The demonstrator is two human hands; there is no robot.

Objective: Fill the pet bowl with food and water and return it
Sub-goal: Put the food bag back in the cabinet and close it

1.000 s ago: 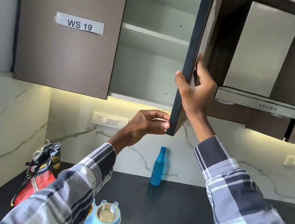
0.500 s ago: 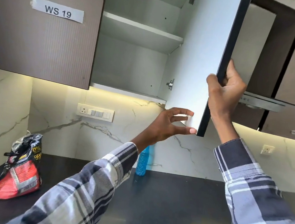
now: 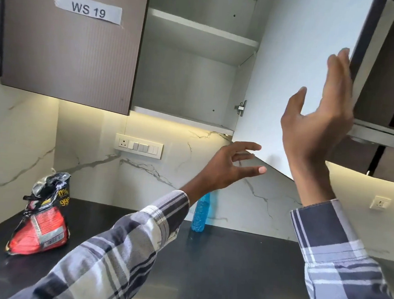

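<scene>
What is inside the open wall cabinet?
The open cabinet shows one white shelf and bare white walls; nothing stands on the visible parts. The top section is out of frame, so it cannot be judged.

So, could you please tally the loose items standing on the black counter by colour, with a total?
Red and black: 1, the food bag
Blue: 1, the water bottle, partly behind the left sleeve
Total: 2
The pet bowl is not in view.

A taped label [image 3: 88, 8] on the cabinet door [image 3: 69, 52] reads "WS 19" (the food bag's [image 3: 42, 219] print is partial).
</scene>
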